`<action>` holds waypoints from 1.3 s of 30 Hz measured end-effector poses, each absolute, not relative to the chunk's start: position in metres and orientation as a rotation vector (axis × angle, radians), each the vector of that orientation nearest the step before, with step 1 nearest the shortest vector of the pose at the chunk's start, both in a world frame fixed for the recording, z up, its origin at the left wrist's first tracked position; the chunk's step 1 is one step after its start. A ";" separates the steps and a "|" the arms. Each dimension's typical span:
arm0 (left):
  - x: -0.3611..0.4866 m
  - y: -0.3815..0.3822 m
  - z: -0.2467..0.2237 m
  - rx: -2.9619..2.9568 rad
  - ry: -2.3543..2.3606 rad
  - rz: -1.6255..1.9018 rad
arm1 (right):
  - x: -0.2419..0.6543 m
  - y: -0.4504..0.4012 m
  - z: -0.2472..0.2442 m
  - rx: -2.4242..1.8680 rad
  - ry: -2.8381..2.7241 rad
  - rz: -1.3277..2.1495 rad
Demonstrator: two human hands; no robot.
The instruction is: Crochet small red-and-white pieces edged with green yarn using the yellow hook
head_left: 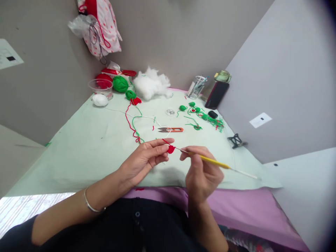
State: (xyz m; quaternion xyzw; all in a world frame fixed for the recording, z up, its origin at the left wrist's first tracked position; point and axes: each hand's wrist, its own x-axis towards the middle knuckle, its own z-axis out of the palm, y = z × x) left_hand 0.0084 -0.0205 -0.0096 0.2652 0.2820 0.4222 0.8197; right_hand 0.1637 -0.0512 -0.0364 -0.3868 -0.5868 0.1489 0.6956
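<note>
Between the thumb and fingers of my left hand (147,157) is a small red crochet piece (171,149), with red yarn running over the forefinger. My right hand (203,171) grips a yellow-handled crochet hook (214,161) like a pen. The hook's thin metal tip meets the right edge of the red piece. Just beyond my hands lie orange-handled thread snips (170,130). Red yarn (130,122) and green yarn trail across the table towards my left hand.
White stuffing (151,84) sits at the back, beside green yarn balls (120,84) and a clear tub (101,89). Small green crochet pieces (204,117) lie at right, near a phone (217,95), a cup of tools (196,87) and a black stand (237,141). Walls enclose the table.
</note>
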 end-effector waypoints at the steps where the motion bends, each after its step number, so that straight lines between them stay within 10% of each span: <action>1: 0.008 -0.021 -0.009 0.587 0.606 0.922 | 0.164 -0.050 -0.034 -0.836 -1.233 0.454; 14: 0.011 -0.022 -0.012 0.614 0.575 0.897 | 0.159 -0.053 -0.047 -0.924 -1.606 -0.107; 22: 0.010 -0.023 -0.010 0.701 0.642 0.986 | 0.160 -0.048 -0.033 -0.828 -1.105 0.659; 39: 0.005 -0.020 -0.008 0.921 0.604 0.947 | 0.164 -0.040 -0.036 -0.877 -1.122 0.765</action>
